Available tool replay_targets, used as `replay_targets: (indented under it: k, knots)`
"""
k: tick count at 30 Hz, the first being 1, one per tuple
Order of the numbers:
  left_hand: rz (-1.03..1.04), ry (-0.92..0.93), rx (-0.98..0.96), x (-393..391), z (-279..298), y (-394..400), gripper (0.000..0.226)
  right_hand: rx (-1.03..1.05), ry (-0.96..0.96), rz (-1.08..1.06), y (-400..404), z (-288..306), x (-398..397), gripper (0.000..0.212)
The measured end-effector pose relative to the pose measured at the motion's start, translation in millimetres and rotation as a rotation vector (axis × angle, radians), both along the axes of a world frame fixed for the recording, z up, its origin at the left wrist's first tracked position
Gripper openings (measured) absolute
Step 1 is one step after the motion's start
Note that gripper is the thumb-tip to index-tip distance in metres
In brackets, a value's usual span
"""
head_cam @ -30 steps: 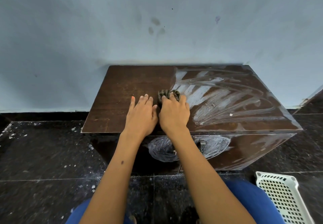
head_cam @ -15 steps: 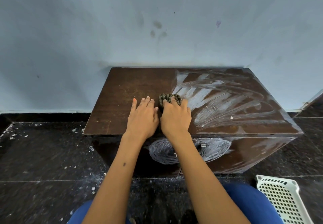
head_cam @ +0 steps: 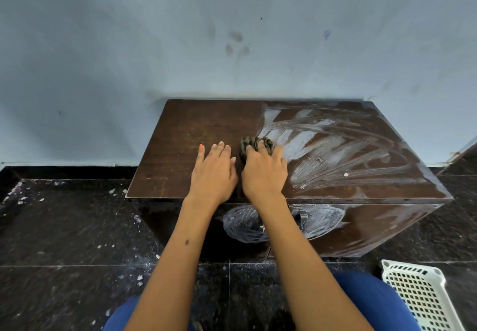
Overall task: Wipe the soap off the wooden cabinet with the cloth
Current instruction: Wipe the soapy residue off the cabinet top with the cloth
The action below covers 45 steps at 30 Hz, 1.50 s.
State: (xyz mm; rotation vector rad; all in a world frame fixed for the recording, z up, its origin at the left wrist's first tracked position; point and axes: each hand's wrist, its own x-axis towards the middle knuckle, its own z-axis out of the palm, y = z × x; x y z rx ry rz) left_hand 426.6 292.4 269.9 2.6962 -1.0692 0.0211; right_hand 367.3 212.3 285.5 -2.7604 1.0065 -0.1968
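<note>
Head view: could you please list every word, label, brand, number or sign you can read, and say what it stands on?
None: no readable text shows anywhere.
The cabinet bears only white soap streaks.
The cloth, the basket and the wall carry no lettering; the wall has only smudges.

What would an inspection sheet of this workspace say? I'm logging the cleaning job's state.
Surface: dark brown wooden cabinet, left half of the top bare, right half streaked with white soap smears; more soap on the front.
Job's things: bunched dark striped cloth at the edge of the soap.
Clutter: small white fleck on the top.
Grippers: right hand fingers pressing the cloth; left hand flat on bare wood.
Cables: nothing seen.
Surroundings: pale blue wall with smudges; black speckled floor with white debris; white perforated plastic basket at lower right.
</note>
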Motion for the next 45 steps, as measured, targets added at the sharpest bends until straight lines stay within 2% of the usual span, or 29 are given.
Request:
replay_targets:
  k: [10,18,27,36,45]
  knots:
    - [0.013,-0.007,0.004,3,0,-4,0.049,-0.031,-0.048,0.017,9,-8,-28,0.044]
    - [0.020,-0.024,0.010,2,0,-4,0.049,-0.018,-0.008,0.000,-23,-2,28,0.030]
    - [0.006,-0.012,0.022,4,0,-9,0.049,-0.016,-0.030,-0.015,-8,-9,3,0.034]
    - [0.004,-0.037,0.020,2,0,-7,0.049,0.023,-0.018,-0.025,-43,3,53,0.031]
    - [0.000,-0.011,0.066,5,0,-15,0.049,0.055,-0.096,-0.038,-17,-3,8,0.032]
